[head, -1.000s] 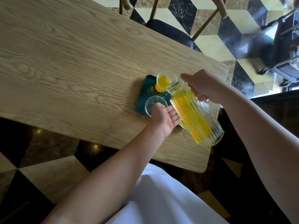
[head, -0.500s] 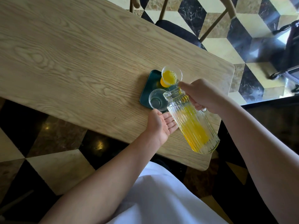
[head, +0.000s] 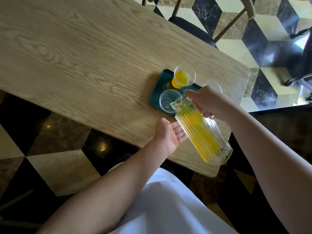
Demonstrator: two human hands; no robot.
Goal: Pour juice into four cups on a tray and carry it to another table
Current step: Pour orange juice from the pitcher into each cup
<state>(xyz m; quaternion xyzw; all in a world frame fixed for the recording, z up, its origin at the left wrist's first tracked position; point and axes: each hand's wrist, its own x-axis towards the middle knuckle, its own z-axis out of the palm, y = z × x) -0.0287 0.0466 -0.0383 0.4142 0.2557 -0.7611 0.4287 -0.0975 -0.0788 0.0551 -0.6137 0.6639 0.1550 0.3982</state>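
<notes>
wooden table (head: 84,56), dark green tray (head: 159,92)

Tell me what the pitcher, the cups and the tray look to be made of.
Pitcher: clear ribbed glass, or possibly hard plastic; juice shows through the fluted wall. Empty cup and filled cup: thin clear plastic by the look, though glass is possible. Tray: dark green, smooth with a slight sheen; material unclear.

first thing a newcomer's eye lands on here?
The ribbed glass pitcher of yellow juice, tilted in the right hand with its spout over an empty cup on the dark green tray. Next, the cup of bright juice at the tray's far end. The left hand lies open beside the pitcher.
</notes>
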